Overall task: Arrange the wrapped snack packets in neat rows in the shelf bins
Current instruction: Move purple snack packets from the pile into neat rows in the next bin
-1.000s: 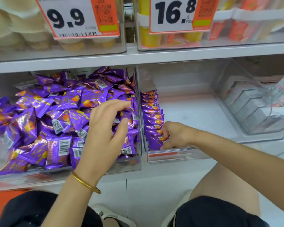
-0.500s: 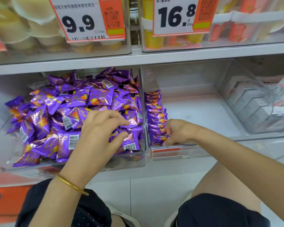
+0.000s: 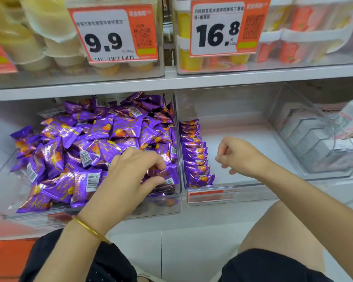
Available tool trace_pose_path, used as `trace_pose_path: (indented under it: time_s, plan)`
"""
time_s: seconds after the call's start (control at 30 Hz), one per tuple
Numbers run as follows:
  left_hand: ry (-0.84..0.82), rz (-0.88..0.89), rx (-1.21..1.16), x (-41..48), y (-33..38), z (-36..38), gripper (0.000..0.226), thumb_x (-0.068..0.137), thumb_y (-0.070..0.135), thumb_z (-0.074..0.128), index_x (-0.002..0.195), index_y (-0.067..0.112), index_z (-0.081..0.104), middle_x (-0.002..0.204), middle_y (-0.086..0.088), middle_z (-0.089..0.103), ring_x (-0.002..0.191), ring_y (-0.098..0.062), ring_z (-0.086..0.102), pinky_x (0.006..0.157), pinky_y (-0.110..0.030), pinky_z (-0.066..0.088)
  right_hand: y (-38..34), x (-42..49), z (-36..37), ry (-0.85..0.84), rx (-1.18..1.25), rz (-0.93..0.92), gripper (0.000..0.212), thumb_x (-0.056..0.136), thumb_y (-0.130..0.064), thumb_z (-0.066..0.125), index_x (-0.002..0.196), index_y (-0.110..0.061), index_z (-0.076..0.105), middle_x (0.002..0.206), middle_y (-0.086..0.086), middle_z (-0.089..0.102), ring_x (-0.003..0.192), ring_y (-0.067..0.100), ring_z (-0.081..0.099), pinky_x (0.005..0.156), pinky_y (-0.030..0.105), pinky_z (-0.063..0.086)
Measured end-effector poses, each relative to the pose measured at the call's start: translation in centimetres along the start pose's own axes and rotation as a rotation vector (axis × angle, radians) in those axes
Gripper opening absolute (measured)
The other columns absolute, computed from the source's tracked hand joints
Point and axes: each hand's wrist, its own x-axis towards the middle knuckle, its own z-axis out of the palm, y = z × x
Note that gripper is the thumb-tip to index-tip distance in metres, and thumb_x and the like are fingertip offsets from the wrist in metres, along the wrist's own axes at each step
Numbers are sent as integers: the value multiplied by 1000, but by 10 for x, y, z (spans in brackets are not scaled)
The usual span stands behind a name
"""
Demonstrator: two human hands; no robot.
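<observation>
One upright row of purple packets (image 3: 194, 151) runs along the 9 o'clock wall of the right bin (image 3: 253, 139), while a loose heap (image 3: 80, 151) fills the left bin (image 3: 0, 180). The right hand (image 3: 240, 157), bunched against the row's 6 o'clock end half a second ago, has lifted off to its 3 o'clock, fingers loosely curled and empty, and the row stands unaided. The left hand (image 3: 130, 176) now pinches a packet (image 3: 167, 176) at the heap's 4 o'clock corner, probably the next for the row.
</observation>
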Motion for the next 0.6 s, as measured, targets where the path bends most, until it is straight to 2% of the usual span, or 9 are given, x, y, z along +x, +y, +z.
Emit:
trace_pose_path:
  time_s: [0.07,0.17,0.23,0.3,0.37,0.4,0.47,0.53,0.6]
  plan:
    - [63,-24,-139,2,8,-8,20,74,43,59,92,40,51,95,27,53,85,2,44,78,-16,36,-11,-8,-5,62,139,-86,16,90,-18,58,76,-14,52,80,9,67,72,20,66,66,36,52]
    - [129,-12,-238,11,21,-13,18,74,30,63,88,35,53,100,26,53,88,6,51,77,-6,37,-37,-24,-10,-110,530,-127,24,95,-28,51,82,-9,57,78,14,68,58,18,60,54,29,47]
    - [128,24,-256,19,28,-11,21,74,30,65,90,35,51,101,22,55,91,3,54,79,-11,41,-50,-32,-12,-278,666,-89,39,92,-44,46,91,-6,58,76,16,68,55,21,59,49,28,45]
    - [119,77,-224,29,35,-5,27,74,33,65,93,38,47,102,21,53,89,-1,54,79,-23,44,-56,-34,-11,-420,717,-67,51,83,-54,47,99,-7,58,77,17,68,54,21,59,45,24,46]
    - [115,126,-183,38,40,1,28,74,41,61,96,38,45,103,18,51,88,-3,51,78,-27,43,-55,-33,-13,-489,776,-85,40,82,-40,56,103,-7,58,78,14,65,54,16,59,46,22,47]
    - [105,148,-159,41,42,3,30,74,44,58,99,36,44,102,17,50,90,-4,49,79,-25,42,-52,-32,-16,-495,821,-83,32,80,-28,61,104,-8,58,79,13,64,55,15,60,47,22,48]
    - [78,200,-93,47,41,8,38,74,47,56,106,32,44,103,19,47,97,-5,45,87,-15,36,-41,-28,-22,-464,860,-61,31,77,-11,66,108,-8,59,80,12,64,59,17,61,50,24,51]
    - [57,224,-34,52,37,11,38,75,44,54,110,31,46,112,15,49,105,-7,43,94,-6,25,-25,-22,-27,-370,718,-54,28,79,0,67,105,-7,60,82,11,64,64,19,60,54,25,53]
    - [48,229,-11,57,35,12,32,78,37,51,109,31,49,113,11,53,107,-9,44,95,-6,23,-8,-17,-29,-257,487,-59,25,79,7,67,93,-13,62,79,9,61,67,19,56,57,25,50]
